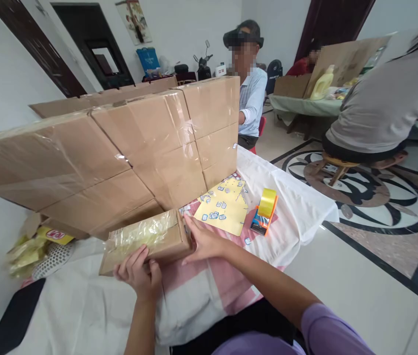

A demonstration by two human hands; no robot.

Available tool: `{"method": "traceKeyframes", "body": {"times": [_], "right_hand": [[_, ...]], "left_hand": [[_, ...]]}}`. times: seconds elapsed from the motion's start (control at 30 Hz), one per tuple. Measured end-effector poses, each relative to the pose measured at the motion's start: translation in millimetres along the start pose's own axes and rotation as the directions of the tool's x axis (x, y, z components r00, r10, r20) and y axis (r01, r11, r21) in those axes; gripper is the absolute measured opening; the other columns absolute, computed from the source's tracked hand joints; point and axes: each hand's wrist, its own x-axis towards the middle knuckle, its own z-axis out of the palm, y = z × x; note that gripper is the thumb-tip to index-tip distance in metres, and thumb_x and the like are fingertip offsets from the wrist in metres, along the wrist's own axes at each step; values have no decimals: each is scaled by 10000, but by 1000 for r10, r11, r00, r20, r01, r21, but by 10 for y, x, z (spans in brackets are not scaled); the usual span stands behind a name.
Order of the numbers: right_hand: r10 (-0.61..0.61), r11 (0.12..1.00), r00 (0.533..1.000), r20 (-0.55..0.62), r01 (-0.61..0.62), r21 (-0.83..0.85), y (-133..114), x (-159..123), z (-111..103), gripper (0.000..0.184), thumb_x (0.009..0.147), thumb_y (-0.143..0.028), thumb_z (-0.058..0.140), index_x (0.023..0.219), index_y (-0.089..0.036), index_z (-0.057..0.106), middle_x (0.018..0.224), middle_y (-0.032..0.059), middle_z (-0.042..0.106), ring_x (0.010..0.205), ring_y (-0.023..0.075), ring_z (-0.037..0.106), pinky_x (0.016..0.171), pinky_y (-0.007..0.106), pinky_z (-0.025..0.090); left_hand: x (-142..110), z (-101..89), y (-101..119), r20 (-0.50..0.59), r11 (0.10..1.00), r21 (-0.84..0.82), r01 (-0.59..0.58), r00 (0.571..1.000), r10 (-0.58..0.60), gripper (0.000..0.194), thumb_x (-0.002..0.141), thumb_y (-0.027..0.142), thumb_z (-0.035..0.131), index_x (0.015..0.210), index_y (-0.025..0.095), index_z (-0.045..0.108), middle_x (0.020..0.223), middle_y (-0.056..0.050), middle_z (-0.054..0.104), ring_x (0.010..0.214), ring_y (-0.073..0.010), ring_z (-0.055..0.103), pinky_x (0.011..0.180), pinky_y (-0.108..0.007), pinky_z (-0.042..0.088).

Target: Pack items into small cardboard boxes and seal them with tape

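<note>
A small cardboard box (168, 240) with clear tape across its top lies on the cloth in front of me. My left hand (138, 271) grips its near long side, fingers bent over the top edge and thumb against the front. At the right end, my right hand (203, 240) holds the box between fingers and thumb, its palm facing the end panel. Right of that hand are a yellow sheet (227, 209) with small blue-edged stickers or cut-outs on it, and an orange and blue tape dispenser (263, 219) with a yellow roll.
A tall taped cardboard partition (157, 148) stands across the table behind the box. Yellow packaging (31, 251) and a dark flat object (17, 315) lie at left. A person (253, 93) sits beyond the partition; another person (382, 108) sits on a stool at another table.
</note>
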Motion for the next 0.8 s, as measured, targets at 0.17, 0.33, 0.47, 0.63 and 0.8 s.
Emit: {"method": "traceKeyframes", "body": {"times": [0.17, 0.33, 0.47, 0.63, 0.8], "right_hand": [[-4, 994, 997, -77, 13, 106, 68, 138, 30, 1530, 627, -578, 916, 1618, -237, -198, 1708, 198, 81, 1564, 351, 179, 1254, 494, 203], [2, 1000, 997, -74, -4, -27, -35, 120, 129, 1542, 570, -565, 933, 1640, -203, -116, 1678, 211, 107, 1559, 368, 160, 1254, 468, 198], [-67, 998, 969, -239, 64, -20, -223, 7, 189, 1476, 542, -574, 928, 1652, -232, 18, 1617, 173, 258, 1488, 365, 301, 1218, 479, 272], [-54, 989, 822, -566, 121, 80, -494, -572, -380, 1332, 613, -663, 849, 1637, -249, 104, 1523, 169, 392, 1055, 276, 624, 977, 454, 505], [-29, 999, 276, -961, 50, -16, -719, -1569, -1382, 1127, 732, -678, 755, 1599, -232, 190, 1430, 189, 525, 1178, 313, 615, 1029, 492, 486]], "left_hand": [[71, -47, 26, 31, 999, 18, -48, 998, 47, 292, 864, 204, 598, 1154, 185, 632, 1088, -122, 740, 1079, -279, 591, 1106, -516, 267], [26, -116, 41, 14, 1000, 6, -15, 1000, 15, 306, 844, 212, 592, 1145, 181, 637, 1195, -145, 656, 1174, -309, 535, 1119, -560, 286], [-47, -233, 65, -88, 975, 61, 212, 975, -206, 420, 806, 307, 605, 1193, 142, 595, 1410, -206, 405, 1353, -397, 358, 1095, -617, 336], [-43, -320, -79, -185, 911, 22, 412, 897, -402, 617, 755, 275, 620, 1323, 74, 489, 1394, -250, 440, 1344, -443, 422, 1117, -661, 317], [-39, -121, -295, -25, 852, 17, 523, 853, -522, 334, 716, 382, 630, 940, 134, 631, 993, -171, 643, 1073, -460, 609, 986, -687, 433]]}}
